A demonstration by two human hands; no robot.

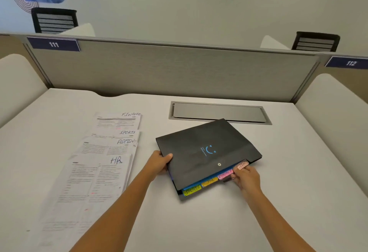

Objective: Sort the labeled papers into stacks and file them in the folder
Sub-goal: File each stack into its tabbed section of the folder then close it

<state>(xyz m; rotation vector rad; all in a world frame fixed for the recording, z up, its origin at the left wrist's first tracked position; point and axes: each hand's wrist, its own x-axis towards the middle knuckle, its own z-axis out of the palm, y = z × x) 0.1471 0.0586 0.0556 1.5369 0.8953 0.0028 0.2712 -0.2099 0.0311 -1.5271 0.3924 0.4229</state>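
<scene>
Nearest, two bare forearms reach over the white desk (199, 222). Left hand (159, 162) grips the black folder's (207, 152) left edge, thumb on top; right hand (246, 176) pinches the pink tab (242, 165) at its open edge, beside tabs reading SPORTS, HR and FINANCE. Left of the folder, the labeled papers (99, 164) lie overlapped: HR, ADMIN, SPORTS, FINANCE. Beyond, a grey cable hatch (219, 112) and partition (169, 68).

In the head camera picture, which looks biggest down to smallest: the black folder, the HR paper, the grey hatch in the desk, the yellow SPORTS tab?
1. HR paper, though it lies nearer the camera
2. black folder and grey hatch: too alike to rank
3. SPORTS tab, clearly smallest
</scene>
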